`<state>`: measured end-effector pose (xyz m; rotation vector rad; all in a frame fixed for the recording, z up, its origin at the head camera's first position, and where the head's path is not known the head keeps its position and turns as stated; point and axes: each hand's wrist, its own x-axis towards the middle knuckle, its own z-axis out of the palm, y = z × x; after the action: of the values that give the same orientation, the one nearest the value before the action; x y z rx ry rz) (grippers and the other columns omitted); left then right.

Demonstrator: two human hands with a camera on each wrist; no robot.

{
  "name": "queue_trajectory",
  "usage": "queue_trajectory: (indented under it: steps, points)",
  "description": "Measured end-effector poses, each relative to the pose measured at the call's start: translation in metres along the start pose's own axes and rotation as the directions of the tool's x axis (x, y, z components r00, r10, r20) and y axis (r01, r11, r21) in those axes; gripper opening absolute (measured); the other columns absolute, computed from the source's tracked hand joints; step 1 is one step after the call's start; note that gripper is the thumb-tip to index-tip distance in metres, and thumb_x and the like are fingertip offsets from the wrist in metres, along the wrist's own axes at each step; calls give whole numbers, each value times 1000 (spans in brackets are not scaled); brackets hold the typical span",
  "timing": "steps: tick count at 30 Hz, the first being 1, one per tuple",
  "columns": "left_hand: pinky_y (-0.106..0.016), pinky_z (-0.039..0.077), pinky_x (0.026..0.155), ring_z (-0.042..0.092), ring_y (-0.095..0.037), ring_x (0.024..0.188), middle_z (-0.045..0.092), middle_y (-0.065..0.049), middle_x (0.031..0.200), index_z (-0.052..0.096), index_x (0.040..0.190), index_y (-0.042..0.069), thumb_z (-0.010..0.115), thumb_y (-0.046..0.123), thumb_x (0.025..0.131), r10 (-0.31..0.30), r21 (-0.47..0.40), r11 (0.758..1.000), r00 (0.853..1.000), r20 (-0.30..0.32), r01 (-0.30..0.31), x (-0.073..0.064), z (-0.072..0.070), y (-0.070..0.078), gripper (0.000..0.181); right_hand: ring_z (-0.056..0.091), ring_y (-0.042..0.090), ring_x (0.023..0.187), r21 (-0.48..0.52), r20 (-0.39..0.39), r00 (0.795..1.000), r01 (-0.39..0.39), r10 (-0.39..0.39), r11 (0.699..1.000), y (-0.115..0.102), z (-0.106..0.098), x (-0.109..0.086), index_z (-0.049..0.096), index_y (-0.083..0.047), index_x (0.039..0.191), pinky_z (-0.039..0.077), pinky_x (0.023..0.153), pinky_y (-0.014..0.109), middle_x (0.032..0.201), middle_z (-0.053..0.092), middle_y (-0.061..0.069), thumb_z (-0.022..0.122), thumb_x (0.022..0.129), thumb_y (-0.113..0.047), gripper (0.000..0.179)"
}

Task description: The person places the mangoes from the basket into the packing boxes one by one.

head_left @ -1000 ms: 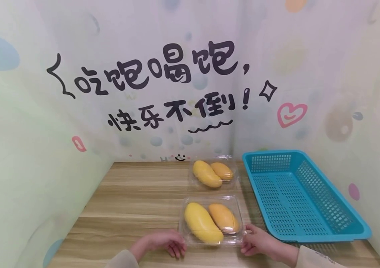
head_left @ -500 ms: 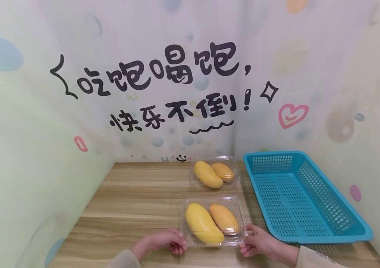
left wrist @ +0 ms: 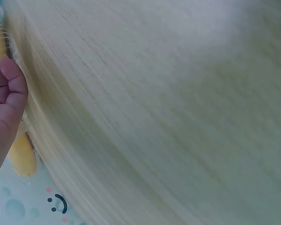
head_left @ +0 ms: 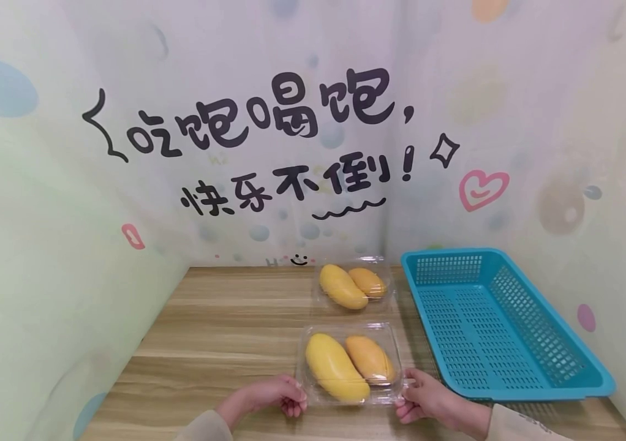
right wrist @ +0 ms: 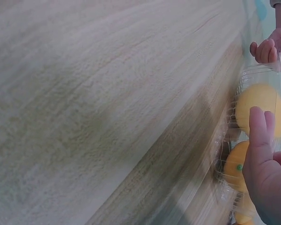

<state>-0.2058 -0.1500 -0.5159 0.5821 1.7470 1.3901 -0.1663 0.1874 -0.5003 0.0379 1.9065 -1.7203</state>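
A clear plastic clamshell box [head_left: 351, 326] at the front of the table holds a long yellow mango [head_left: 336, 369] and a smaller orange one [head_left: 370, 360]. My left hand [head_left: 273, 395] pinches its near left corner, thumb on top and fingers curled in beneath. At the near right corner my right hand [head_left: 426, 398] pinches the rim between thumb and fingers. The right wrist view shows that hand's fingers [right wrist: 259, 136] alongside the box, with the fruit behind them. In the left wrist view, the left hand [left wrist: 7, 101] partly covers the fruit.
A second clear clamshell box [head_left: 321, 301], also with two mangoes, sits behind the first. To the right lies a blue perforated plastic basket [head_left: 473, 337], its near edge close to my right wrist. Printed walls [head_left: 269, 239] border the wooden table [head_left: 208, 331] at back and sides.
My left fingers, looser a second ago, have curled in under the box's corner. The right hand keeps its hold, and the box has hardly moved.
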Motion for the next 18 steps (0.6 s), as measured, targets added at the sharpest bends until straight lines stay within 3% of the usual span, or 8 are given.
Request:
queue_trajectory:
  steps: [6,12,15,18]
  points:
    - [-18,41,59,50,-2,61,58,10,68,45,95,-27,48,16,89,-4,-6,1000,1000,-26,4,1,-1,1,43,61,17,66,10,-11,999,34,-34,999,-1,1,0,5,23,129,54,68,36,79,59,15,34,90,6,51]
    - [-19,40,57,48,-3,60,55,7,67,46,92,-24,45,17,89,1,15,1000,997,-81,0,8,-5,5,42,59,16,69,55,-73,994,81,-77,995,0,3,4,12,18,131,54,70,36,80,57,12,30,93,3,44]
    - [-20,40,55,47,-5,59,53,5,66,51,84,-17,45,18,89,-21,16,1000,994,-106,23,12,-6,7,36,59,17,72,109,-149,986,86,-69,990,0,4,8,15,18,131,54,72,36,83,56,14,29,95,1,43]
    - [-20,39,54,45,-5,57,52,4,65,54,77,-2,45,19,89,-32,12,999,991,-133,34,17,-6,9,26,59,18,75,183,-236,971,88,-44,979,0,5,12,18,16,131,53,74,36,87,56,16,29,97,-2,40]
